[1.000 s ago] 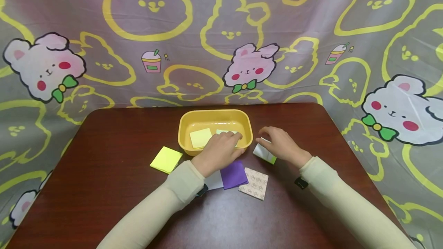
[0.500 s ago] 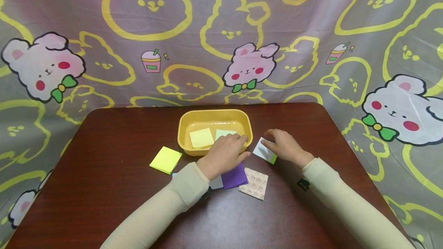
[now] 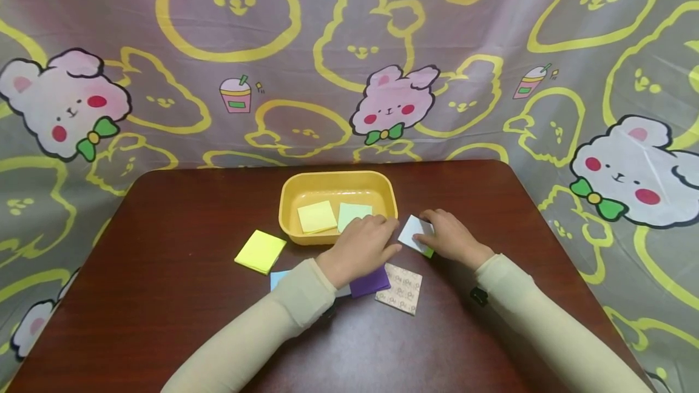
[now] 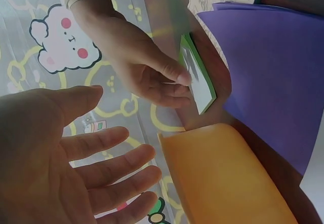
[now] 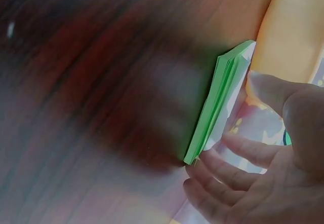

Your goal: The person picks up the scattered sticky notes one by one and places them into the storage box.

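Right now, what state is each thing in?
Yellow tray: upright, uncovered
Pale yellow pad: lying in tray
Pale green pad: in tray, partly hidden
White-topped pad: beside tray, partly covered
Bright yellow pad: lying flat
Purple pad: partly hidden in head view
Patterned pad: lying flat
Light blue pad: mostly hidden
Left hand: fingers apart, holding nothing
Right hand: at white-topped pad, grip unclear

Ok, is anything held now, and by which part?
The left hand holds nothing. The right hand is at the edge of the white-topped green pad, but whether it grips there cannot be told.
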Available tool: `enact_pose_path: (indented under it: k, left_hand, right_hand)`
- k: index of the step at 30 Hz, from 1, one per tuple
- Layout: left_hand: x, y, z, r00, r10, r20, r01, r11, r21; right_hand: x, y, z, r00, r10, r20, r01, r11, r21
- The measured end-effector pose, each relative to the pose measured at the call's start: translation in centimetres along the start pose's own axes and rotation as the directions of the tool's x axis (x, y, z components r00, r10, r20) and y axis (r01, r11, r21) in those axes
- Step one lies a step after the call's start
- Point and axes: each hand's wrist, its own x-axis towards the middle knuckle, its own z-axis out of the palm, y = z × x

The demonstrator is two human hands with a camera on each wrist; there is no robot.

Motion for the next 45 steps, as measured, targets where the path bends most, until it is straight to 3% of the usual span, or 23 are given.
enact_pose_path:
  k: [13, 22, 45]
  left_hand:
    - [0.1, 0.4, 0.3, 1.0, 0.028, -0.013, -0.028, 0.999, 0.022]
    - [0.0, 0.7, 0.5, 1.0, 0.023, 0.001, -0.023, 0.998, 0.051]
    - [0.4, 1.7, 0.9, 0.998, 0.054, 0.033, -0.056, 0.998, 0.042]
  right_hand:
    - [0.0, 0.2, 0.0, 0.997, 0.054, 0.055, -0.051, 0.997, -0.057]
    - [0.3, 0.5, 0.0, 0.994, 0.089, 0.07, -0.088, 0.996, -0.019]
    - [0.3, 1.6, -1.8, 0.998, 0.055, -0.021, -0.052, 0.993, 0.105]
